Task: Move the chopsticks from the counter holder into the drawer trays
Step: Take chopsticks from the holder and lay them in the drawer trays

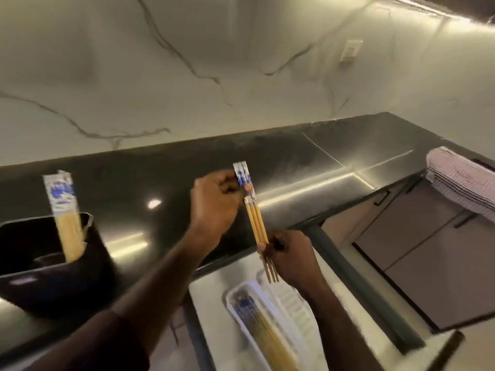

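Observation:
A small bundle of wooden chopsticks [256, 223] with blue-and-white tops hangs over the counter's front edge, held at both ends. My left hand [214, 202] pinches the patterned tops. My right hand [289, 259] grips the lower part, and the thin tips stick out below it. At the left, more chopsticks [65, 218] stand in a black holder [53, 285] on the counter. Below, in the open drawer [356, 311], a white tray [242, 317] holds several chopsticks [265, 333], and a second white tray [297, 306] lies beside it on the right.
The dark glossy counter [294, 162] runs along a marbled white wall with an outlet [350, 53]. A folded striped cloth [460, 180] hangs at the right over brown cabinet fronts [428, 263]. The picture is blurred by motion.

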The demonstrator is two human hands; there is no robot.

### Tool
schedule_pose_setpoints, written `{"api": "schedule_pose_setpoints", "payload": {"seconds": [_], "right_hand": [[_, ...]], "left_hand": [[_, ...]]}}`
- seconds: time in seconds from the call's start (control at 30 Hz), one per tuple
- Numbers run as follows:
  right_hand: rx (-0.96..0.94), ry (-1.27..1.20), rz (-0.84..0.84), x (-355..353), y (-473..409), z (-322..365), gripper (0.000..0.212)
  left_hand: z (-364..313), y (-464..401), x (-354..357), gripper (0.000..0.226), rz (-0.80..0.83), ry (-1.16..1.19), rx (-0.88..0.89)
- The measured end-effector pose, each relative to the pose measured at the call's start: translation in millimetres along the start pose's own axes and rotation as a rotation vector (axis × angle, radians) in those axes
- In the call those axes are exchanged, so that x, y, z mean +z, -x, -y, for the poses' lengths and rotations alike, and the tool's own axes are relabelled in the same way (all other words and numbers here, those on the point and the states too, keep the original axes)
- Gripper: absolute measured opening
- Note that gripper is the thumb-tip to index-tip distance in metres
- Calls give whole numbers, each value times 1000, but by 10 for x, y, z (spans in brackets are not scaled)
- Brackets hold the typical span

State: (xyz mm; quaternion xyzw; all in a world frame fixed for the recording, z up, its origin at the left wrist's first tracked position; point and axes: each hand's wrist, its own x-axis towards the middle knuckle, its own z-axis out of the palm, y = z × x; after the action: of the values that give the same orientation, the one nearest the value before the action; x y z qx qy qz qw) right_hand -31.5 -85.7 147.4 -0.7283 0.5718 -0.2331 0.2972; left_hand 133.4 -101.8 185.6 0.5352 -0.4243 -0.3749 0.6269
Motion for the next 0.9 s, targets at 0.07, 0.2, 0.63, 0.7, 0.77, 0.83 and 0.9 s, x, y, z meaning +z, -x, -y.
{"api": "schedule_pose_setpoints", "payload": {"seconds": [0.07,0.2,0.63,0.7,0.77,0.83,0.9], "right_hand": [[94,57,32,-103,47,-606,15],[233,89,121,-46,90,-1607,20],[545,150,309,942,364,-2803,13],[569,158,314,980,370,-2840,17],[549,189,358,992,331,-2870,21],[530,227,393,985,286,-2872,22],[527,250,384,975,279,-2878,22]], "left_hand": [[467,147,493,27,23,-98,-65],[1364,430,1174,21,56,-390,-116],[2869,1075,1479,60,439,-1370,-91],[2921,1109,1516,56,623,-1538,-7],[2936,1137,1564,55,752,-1599,39],[2912,1133,1611,54,835,-1606,49],[2886,1118,1640,54,857,-1582,61]]}}
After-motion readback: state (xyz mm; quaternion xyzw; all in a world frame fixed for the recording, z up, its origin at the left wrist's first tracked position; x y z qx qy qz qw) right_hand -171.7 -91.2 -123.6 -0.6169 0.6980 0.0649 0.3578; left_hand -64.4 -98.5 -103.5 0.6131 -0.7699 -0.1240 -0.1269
